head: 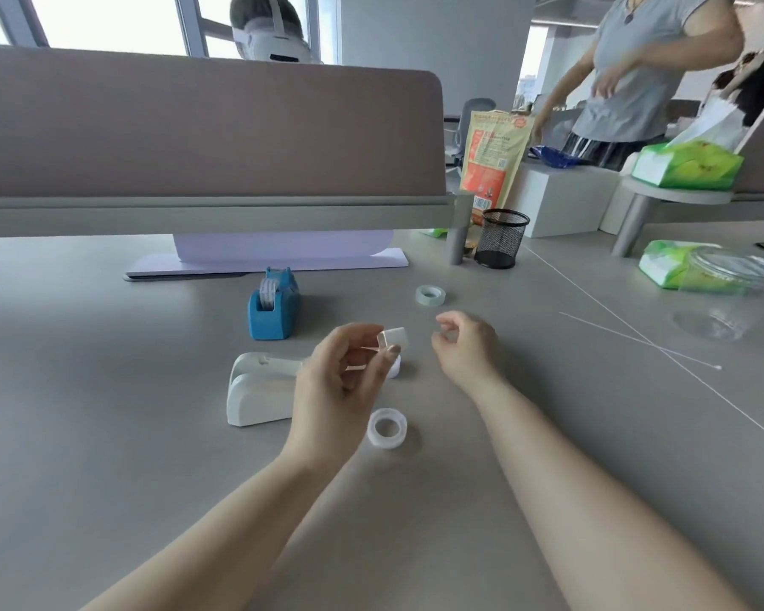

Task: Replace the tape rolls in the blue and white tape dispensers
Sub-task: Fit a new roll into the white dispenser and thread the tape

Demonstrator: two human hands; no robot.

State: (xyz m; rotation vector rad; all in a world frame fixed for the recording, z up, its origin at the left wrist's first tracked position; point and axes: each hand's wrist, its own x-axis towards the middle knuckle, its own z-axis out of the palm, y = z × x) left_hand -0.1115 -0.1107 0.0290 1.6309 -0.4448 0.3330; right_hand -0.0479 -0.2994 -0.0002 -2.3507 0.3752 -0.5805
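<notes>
1. L hand (340, 381) pinches a small white piece (393, 337) betw. thumb & fingertips, held up off the desk (107, 390). It is prob. the hub from the white dispenser (256, 390), but it is too small to be sure.
2. R hand (464, 346) hovers just right of that piece, fingers loosely curled, thumb & forefinger close. Can't tell if it holds anything.
3. The white dispenser sits just left of L hand, long axis approx. left–right, its right end hidden behind the fingers. No roll shows in it, so it's judged the one being worked on.
4. Key relation: near roll (387, 427) lies flat, hole up, just beside L wrist on the person's side. L hand is nearer but occupied; R hand would have to come back & across.
5. Far roll (430, 295) lies flat beyond R hand, apart from it.
6. Blue dispenser (272, 310) stands upright behind the white one, w/ a roll seated in it.
7. Materials: rolls are frosted-clear, glossy rings. Dispensers are smooth moulded plastic w/ rounded backs. Desk is matte grey.
</notes>
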